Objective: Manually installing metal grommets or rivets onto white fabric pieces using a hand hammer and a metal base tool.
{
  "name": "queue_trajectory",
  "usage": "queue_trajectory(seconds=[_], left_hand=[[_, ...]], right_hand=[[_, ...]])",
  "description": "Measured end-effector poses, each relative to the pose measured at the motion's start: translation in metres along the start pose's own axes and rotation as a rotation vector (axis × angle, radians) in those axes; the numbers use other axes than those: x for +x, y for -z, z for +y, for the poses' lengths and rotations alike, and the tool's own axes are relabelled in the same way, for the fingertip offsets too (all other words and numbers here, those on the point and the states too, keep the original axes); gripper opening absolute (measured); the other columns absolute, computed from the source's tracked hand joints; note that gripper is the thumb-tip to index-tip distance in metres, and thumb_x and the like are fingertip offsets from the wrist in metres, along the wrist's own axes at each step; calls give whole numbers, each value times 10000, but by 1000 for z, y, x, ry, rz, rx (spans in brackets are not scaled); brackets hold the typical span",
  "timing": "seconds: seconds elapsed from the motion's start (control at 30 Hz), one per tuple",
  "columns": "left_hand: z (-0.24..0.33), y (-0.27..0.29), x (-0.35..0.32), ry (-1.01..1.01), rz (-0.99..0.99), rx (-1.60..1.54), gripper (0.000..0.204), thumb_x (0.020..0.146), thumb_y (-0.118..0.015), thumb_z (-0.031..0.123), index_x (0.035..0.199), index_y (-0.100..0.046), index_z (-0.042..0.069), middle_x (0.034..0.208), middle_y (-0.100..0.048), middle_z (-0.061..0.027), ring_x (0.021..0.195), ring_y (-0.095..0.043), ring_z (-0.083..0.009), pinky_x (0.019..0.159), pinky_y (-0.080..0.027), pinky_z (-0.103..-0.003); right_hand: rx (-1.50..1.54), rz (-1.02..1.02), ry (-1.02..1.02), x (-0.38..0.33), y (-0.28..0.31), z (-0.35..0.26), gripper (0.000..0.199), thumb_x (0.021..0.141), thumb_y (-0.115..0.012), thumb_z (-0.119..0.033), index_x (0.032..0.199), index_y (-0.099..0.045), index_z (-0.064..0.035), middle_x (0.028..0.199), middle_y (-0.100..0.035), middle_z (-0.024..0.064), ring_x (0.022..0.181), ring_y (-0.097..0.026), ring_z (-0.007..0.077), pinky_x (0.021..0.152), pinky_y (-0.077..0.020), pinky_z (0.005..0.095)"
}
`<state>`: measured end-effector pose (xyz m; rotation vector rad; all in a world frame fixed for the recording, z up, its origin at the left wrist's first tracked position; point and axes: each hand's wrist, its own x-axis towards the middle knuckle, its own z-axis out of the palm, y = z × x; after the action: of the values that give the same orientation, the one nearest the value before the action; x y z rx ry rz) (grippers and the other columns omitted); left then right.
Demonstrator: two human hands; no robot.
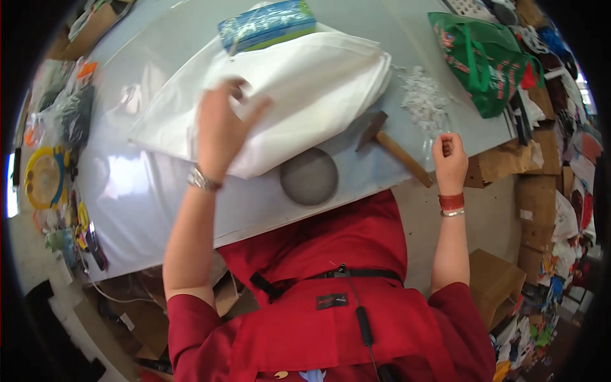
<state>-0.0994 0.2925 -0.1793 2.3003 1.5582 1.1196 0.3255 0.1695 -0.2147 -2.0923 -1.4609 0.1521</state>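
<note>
A large folded white sheet (pixel 299 95) covers the middle of the table. Over its left part is my left hand (pixel 223 124), slightly blurred, thumb and fingers apart and nothing seen between them. My right hand (pixel 450 156) is closed at the table's front edge on the right, fingers curled; whatever they hold, if anything, is too small to name. Just left of it lies a hammer (pixel 402 157) with a wooden handle. Beyond that hand spreads a pile of small whitish pieces (pixel 423 99). A round dark grey disc (pixel 309 177) sits by the front edge, below the sheet.
A blue and green soft pack (pixel 267 24) rests at the sheet's far edge. At the right stands a green bag (pixel 480 63). Clear plastic bags (pixel 57 108) and a yellow round item (pixel 46 178) line the left. Cardboard boxes (pixel 496 283) are at the lower right.
</note>
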Motion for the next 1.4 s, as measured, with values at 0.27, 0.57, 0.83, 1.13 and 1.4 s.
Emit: queue_trajectory(seconds=[0.27, 0.57, 0.83, 1.13, 1.4], left_hand=[[-2, 9, -83, -130, -335, 42, 326, 785, -871, 238, 963, -649, 80, 985, -643, -65, 927, -592, -301, 845, -510, -415], [26, 33, -100, -220, -270, -112, 253, 854, -768, 124, 1093, -692, 94, 1075, -661, -46, 979, -630, -290, 891, -539, -402], [-9, 5, -133, -402, -410, -256, 387, 788, -725, 32, 1167, -695, 108, 1169, -667, -77, 1088, -635, -313, 929, -537, -421], [5, -2, -111, -267, -138, 155, 411, 781, -674, 98, 1192, -672, 89, 1179, -673, -46, 1098, -638, -266, 940, -524, -393], [-10, 2, -135, -449, -289, -145, 472, 679, -702, 39, 1139, -744, 141, 1229, -719, 10, 1052, -653, -246, 855, -558, -392]], right_hand=[[572, -470, 361, -66, -55, -137, 125, 936, -727, -35, 1057, -702, -17, 969, -728, 91, 877, -696, 189, 793, -548, 315], [600, -360, 642, -112, -80, -153, 192, 863, -731, 34, 1039, -713, -38, 1011, -715, 118, 934, -694, 301, 825, -561, 376], [366, -277, 939, -127, -88, -154, 276, 782, -751, 45, 1040, -707, -42, 1028, -690, 110, 945, -681, 315, 840, -572, 413], [312, -262, 875, -130, -94, -156, 244, 814, -717, -10, 1054, -696, -46, 1074, -674, 96, 983, -667, 298, 863, -571, 409], [260, -245, 962, -122, -97, -158, 218, 830, -687, -46, 1048, -701, -44, 1080, -674, 89, 1011, -665, 281, 873, -572, 394]])
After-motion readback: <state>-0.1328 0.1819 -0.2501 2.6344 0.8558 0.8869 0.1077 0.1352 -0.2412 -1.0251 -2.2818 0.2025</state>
